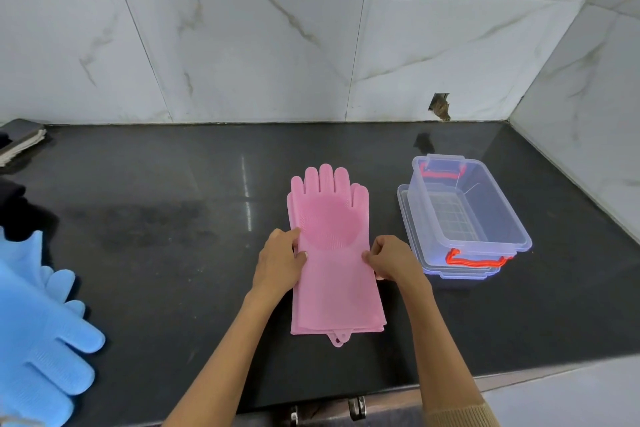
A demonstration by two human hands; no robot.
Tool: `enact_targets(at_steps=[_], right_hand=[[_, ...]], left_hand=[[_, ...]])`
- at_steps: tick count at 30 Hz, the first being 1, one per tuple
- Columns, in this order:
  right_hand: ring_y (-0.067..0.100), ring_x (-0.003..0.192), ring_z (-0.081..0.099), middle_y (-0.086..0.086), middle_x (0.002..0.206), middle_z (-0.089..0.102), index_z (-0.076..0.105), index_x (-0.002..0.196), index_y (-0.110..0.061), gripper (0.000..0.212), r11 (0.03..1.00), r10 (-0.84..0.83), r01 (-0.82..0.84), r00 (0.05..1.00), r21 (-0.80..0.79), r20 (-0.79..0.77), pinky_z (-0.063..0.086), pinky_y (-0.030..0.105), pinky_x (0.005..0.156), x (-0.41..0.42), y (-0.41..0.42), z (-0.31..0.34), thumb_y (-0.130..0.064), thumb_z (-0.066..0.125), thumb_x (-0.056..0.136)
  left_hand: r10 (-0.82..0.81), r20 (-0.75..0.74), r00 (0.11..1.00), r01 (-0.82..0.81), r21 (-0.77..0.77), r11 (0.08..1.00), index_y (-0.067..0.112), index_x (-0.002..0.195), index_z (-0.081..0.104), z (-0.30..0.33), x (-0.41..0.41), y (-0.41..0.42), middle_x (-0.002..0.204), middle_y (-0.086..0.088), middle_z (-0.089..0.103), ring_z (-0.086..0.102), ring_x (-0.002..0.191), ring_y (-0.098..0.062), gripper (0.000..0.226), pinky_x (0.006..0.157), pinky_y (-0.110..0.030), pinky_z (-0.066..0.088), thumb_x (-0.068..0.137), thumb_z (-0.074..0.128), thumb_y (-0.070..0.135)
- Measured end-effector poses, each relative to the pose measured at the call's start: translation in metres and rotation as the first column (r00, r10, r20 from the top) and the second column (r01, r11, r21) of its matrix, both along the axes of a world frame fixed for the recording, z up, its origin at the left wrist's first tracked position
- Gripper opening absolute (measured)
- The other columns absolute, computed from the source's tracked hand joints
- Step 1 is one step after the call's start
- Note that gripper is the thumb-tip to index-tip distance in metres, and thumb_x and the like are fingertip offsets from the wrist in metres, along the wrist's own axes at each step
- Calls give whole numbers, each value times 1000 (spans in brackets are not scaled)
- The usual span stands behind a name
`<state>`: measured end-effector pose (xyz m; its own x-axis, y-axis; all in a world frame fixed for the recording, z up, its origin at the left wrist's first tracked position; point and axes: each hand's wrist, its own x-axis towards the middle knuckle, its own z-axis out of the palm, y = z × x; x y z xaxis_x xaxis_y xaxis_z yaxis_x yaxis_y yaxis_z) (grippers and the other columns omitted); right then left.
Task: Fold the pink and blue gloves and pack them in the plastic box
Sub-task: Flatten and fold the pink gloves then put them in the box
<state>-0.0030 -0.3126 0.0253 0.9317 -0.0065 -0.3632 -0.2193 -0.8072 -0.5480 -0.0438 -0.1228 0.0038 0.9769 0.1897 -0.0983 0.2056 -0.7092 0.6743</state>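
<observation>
The pink gloves [332,239] lie flat and stacked on the black counter [173,218], fingers pointing at the wall. My left hand [280,262] pinches their left edge at the wrist. My right hand [391,258] pinches the right edge opposite. The blue gloves [41,333] lie at the counter's front left corner, partly cut off by the frame. The clear plastic box [467,211] with red handles stands open and empty to the right of the pink gloves, sitting on its clear lid.
A marble-tiled wall [311,45] closes the back and right side of the counter. A dark item with a pale cloth [20,142] rests at the far left. The counter's front edge [519,371] runs just below the gloves.
</observation>
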Motion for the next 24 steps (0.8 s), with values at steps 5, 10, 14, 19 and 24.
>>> enact_targets(at_steps=[5,10,14,19,24], right_hand=[[22,77,61,9,88,63,45,66,-17,29,1000,11,-11,1000,19,11,50,31,79,-3,-2,-2,-22,60,90],[17,77,55,1,84,57,47,74,-17,22,997,-9,3,996,75,87,44,27,75,-12,-1,-7,-20,64,87],[7,81,53,-10,96,50,48,101,-26,31,981,81,-125,958,146,273,41,14,75,-43,-7,2,-21,71,81],[-11,95,46,-30,102,47,54,89,-40,38,909,382,-398,914,126,135,38,11,80,-106,-24,-6,-35,78,60],[-9,122,40,-26,114,51,71,104,-22,26,887,432,-455,877,73,210,26,6,104,-103,-37,-23,-10,69,81]], left_hand=[[47,34,998,-48,29,998,3,93,59,0,-7,-2,99,-10,56,59,88,-27,8,74,-32,47,90,55,10],[81,54,995,-82,8,997,4,101,63,4,-13,-3,101,-10,60,60,90,-27,13,79,-35,50,91,56,11],[69,22,997,-70,40,997,22,110,61,14,-40,1,97,5,61,60,85,-13,25,69,-25,47,88,62,33],[134,-161,978,-134,13,991,24,82,65,16,-90,-7,70,10,65,62,66,-3,17,63,-24,54,76,76,36],[120,-253,960,-169,-186,968,23,85,56,20,-95,-5,61,-3,71,70,58,-16,20,63,-31,61,79,74,16]])
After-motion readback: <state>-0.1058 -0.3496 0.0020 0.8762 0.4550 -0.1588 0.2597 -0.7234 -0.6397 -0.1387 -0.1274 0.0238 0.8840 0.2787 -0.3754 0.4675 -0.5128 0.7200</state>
